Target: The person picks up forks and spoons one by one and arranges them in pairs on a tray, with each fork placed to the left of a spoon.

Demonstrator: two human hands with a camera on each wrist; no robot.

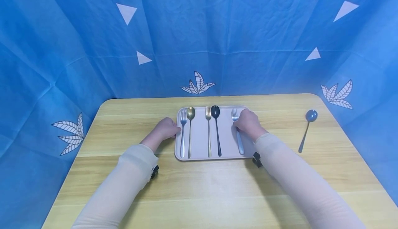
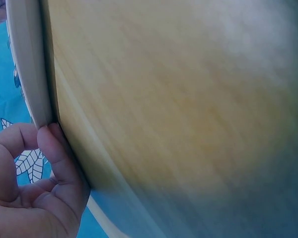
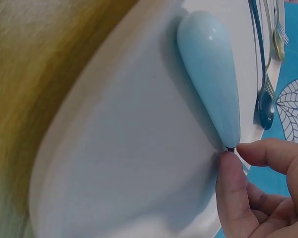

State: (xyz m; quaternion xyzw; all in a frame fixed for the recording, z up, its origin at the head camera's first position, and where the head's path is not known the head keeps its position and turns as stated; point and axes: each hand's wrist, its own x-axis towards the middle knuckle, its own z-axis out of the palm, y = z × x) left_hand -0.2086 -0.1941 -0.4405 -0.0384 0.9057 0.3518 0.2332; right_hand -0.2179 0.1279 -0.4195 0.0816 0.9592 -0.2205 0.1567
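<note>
A pale rectangular tray (image 1: 199,135) lies on the table with several pieces of cutlery side by side in it. My left hand (image 1: 165,129) pinches the tray's left edge between thumb and fingers, which the left wrist view shows close up. Over the tray's right part, my right hand (image 1: 248,122) pinches a fork (image 1: 240,145) with a light blue handle at its neck; the tines point away from me. Left of it lie a black spoon (image 1: 219,142), a gold fork (image 1: 209,139), a gold spoon (image 1: 190,139) and, nearest the left edge, a silver fork (image 1: 182,141).
On the table's right side, apart from the tray, lies a spoon (image 1: 311,115) with a grey-blue bowl and slim handle. The wooden table (image 1: 199,194) ends at the back against a blue cloth (image 1: 261,35) printed with white triangles and leaves.
</note>
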